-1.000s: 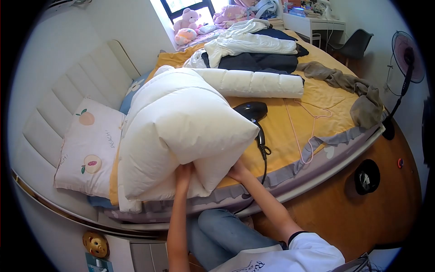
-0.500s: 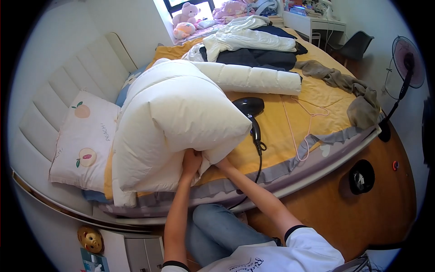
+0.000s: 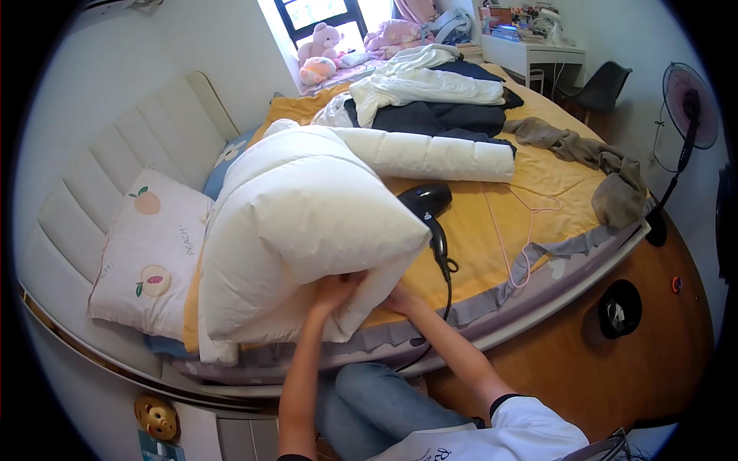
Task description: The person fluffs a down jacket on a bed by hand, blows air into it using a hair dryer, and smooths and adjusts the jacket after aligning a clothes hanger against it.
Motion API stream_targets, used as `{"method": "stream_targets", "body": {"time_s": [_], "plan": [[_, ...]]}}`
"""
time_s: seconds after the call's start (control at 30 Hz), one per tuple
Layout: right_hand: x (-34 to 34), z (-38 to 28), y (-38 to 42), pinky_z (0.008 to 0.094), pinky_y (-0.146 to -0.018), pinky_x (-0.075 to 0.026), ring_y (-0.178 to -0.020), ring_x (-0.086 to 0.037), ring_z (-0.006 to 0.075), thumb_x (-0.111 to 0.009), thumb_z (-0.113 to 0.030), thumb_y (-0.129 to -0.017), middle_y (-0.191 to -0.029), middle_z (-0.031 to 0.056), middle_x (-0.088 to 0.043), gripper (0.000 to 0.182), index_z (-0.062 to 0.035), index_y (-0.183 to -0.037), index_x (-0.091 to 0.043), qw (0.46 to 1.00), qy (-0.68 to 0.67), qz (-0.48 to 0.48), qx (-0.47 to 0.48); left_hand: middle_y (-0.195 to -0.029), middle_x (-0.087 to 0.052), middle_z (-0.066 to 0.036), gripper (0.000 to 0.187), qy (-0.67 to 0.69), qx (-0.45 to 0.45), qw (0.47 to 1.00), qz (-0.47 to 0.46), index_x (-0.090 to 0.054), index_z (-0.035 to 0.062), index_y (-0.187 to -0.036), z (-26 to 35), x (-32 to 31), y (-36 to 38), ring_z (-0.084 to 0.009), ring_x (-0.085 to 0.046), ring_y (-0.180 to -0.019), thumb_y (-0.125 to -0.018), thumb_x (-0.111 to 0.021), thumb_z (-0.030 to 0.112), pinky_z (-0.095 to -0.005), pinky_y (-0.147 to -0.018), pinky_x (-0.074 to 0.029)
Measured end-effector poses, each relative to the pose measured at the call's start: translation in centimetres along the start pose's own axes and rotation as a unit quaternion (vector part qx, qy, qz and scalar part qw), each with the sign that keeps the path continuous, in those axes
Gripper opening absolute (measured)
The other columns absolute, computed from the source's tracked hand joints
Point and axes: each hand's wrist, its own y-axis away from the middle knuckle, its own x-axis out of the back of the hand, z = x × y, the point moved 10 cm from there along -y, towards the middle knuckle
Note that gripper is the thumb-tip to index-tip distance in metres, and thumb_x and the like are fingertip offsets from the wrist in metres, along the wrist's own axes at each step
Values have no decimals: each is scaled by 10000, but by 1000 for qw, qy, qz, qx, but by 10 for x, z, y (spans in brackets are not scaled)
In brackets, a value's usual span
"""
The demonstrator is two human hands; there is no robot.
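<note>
A white puffer jacket (image 3: 307, 207) lies bunched on the bed, one quilted sleeve (image 3: 430, 154) stretched to the right. Under its raised front fold, my left hand (image 3: 336, 292) is closed on the fabric, with the fingertips partly hidden. My right hand (image 3: 397, 300) grips the jacket's right edge from the outer side, its fingers mostly behind the cloth. A black hair dryer (image 3: 435, 223) lies just right of the jacket, its cord running down past my right forearm.
A pink hanger (image 3: 530, 230) and a brown garment (image 3: 619, 192) lie on the yellow bedspread (image 3: 477, 261). More white and dark clothes (image 3: 430, 100) are piled behind. A peach-print pillow (image 3: 154, 253) is at left. A fan (image 3: 690, 115) and black bin (image 3: 619, 307) stand right.
The view has tilted up slightly, so everything sits lower in it. My right hand has drawn the jacket's edge outward, and my left hand has pushed further in beneath the fold.
</note>
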Motion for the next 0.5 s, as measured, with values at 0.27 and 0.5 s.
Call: {"method": "stream_targets", "body": {"time_s": [0.27,0.5], "plan": [[17,-20,-11,312,-776,-442,-911,-518,169,-477,-171,-849,-1055,53,-515,302,-67,-1127,-424,971,107,112,181,-1177,-470,-146,457,-171,-190,960,116,-495,46,-1114,-48,-34,-5,-317,-387,-1122,-771,-538,345,-391,-937,-293],[60,-35,-17,281,-786,-439,-1010,-491,180,-460,-134,-842,-1139,74,-470,320,-63,-1150,-410,964,126,163,168,-1181,-464,-125,406,104,12,987,124,-420,8,-1181,-63,67,-1,-259,-445,-1060,-848,-473,233,-353,-892,-365]]}}
